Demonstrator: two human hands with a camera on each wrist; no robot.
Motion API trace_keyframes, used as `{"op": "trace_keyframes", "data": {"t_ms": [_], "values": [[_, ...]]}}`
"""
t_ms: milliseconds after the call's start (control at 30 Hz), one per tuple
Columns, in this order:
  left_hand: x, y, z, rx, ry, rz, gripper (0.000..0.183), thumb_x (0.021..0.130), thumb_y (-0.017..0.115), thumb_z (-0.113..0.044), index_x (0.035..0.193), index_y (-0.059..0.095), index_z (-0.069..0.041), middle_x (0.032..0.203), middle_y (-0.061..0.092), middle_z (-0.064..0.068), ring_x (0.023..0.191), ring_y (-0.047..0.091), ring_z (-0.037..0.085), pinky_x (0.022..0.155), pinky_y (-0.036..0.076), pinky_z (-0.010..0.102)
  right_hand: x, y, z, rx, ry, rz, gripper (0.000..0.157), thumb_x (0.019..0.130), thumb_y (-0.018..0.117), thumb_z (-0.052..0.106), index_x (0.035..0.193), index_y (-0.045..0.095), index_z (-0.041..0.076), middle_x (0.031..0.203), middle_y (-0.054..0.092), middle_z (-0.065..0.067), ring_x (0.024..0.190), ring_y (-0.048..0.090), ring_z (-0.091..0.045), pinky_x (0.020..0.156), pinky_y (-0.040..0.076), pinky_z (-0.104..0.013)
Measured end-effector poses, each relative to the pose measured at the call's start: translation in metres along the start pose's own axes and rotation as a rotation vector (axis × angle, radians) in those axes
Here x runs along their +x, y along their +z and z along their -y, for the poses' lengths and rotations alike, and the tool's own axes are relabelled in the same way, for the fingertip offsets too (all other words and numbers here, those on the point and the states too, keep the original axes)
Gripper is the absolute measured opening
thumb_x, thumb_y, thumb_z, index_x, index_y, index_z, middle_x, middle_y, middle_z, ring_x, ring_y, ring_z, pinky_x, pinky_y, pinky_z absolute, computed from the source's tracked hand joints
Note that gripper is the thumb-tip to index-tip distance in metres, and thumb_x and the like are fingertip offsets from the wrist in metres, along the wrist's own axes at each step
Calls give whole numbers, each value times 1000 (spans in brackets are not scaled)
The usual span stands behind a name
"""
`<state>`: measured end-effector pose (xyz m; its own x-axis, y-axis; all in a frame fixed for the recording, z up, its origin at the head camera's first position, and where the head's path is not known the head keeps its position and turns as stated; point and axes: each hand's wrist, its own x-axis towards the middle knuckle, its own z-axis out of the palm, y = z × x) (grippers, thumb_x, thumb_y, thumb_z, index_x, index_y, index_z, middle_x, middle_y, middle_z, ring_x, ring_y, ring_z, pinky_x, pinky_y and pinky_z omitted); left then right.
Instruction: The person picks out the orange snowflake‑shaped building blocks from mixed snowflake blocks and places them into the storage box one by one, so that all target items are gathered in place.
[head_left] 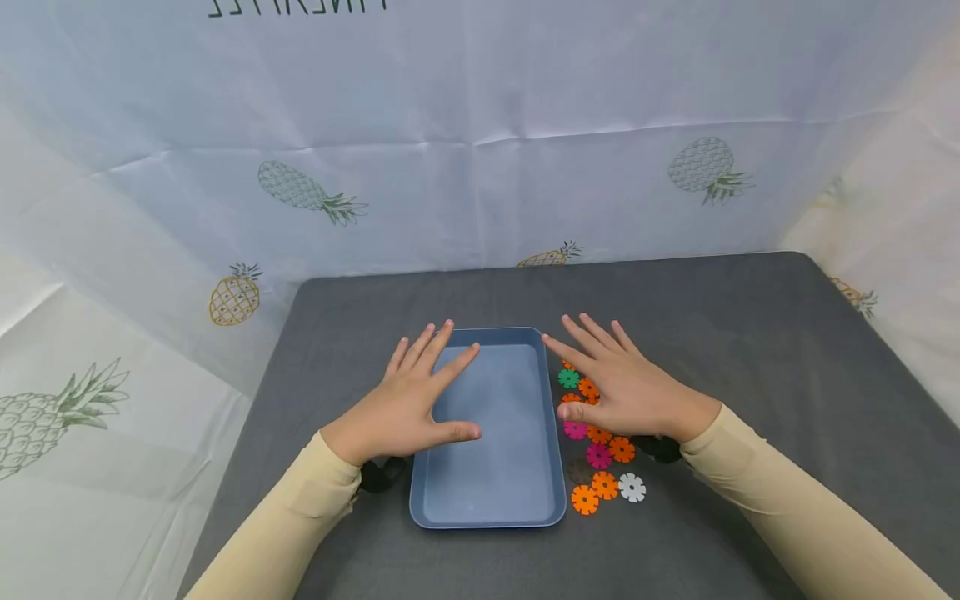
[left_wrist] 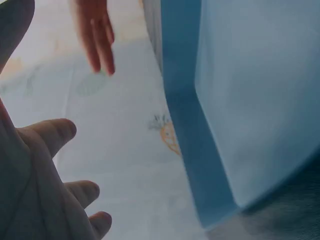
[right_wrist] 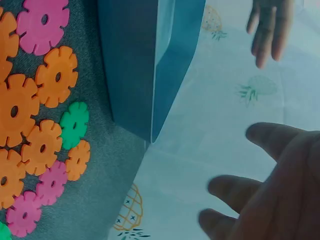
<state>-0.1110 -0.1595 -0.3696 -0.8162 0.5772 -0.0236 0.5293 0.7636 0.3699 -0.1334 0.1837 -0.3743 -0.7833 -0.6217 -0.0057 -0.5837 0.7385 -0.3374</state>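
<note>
My left hand (head_left: 411,400) hovers over the left side of a blue rectangular tray (head_left: 491,519), fingers spread and holding nothing. On the other side, my right hand (head_left: 626,387) is held out over several flat notched plastic discs, its fingers also spread and its grip free of anything. Orange discs (head_left: 585,500), a magenta disc (head_left: 598,456), a green disc (head_left: 568,378), a white disc (head_left: 632,487) and a dark brown disc (head_left: 581,470) lie along the tray's right side. Part of the disc group is hidden under the right hand. The tray's bare bottom shows between the hands.
A dark grey cloth covers the table (head_left: 750,350). Behind and beside it hangs a white curtain (head_left: 420,200) printed with pineapples. Dark wrist-worn devices show beneath both wrists, next to the beige sleeves (head_left: 795,500).
</note>
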Motion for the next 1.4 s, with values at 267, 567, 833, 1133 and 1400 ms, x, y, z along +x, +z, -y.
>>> {"op": "trace_keyframes", "data": {"t_ms": [267, 567, 833, 1133, 1400], "values": [[-2, 11, 30, -193, -103, -19, 96, 95, 65, -64, 171, 17, -28, 176, -7, 8, 162, -7, 38, 123, -3, 68, 6, 6, -18, 106, 28, 33, 93, 94, 66, 64, 168, 29, 22, 173, 19, -16, 161, 6, -42, 122, 2, -72], [-4, 30, 54, -332, -221, -46, 91, 100, 60, -61, 171, 15, -27, 176, 0, 16, 160, 3, 46, 116, 9, 79, 17, 12, -30, 175, 84, 33, 89, 94, 70, 61, 164, 40, 15, 168, 29, -22, 157, 20, -47, 120, 16, -73], [-3, 44, 65, -363, -257, -88, 87, 103, 56, -60, 171, 18, -20, 169, 24, 21, 155, 21, 46, 117, 14, 75, 28, 18, -44, 206, 147, 2, 63, 101, 70, 38, 152, 55, 4, 155, 49, -23, 144, 44, -45, 114, 38, -65], [-9, 48, 70, -495, -299, -91, 86, 103, 62, -49, 168, 23, -9, 96, 62, 2, 80, 55, 17, 78, 47, 36, 41, 31, -52, 175, 146, -57, 38, 103, 66, 16, 135, 67, -4, 130, 65, -20, 121, 62, -39, 102, 51, -58], [-9, 51, 73, -566, -271, -67, 76, 106, 60, -30, 167, 23, -5, 67, 52, -7, 56, 37, 8, 61, 35, 27, 46, 38, -60, 163, 138, -48, 31, 102, 64, 7, 131, 71, -2, 114, 66, -14, 94, 61, -23, 85, 54, -47]]}}
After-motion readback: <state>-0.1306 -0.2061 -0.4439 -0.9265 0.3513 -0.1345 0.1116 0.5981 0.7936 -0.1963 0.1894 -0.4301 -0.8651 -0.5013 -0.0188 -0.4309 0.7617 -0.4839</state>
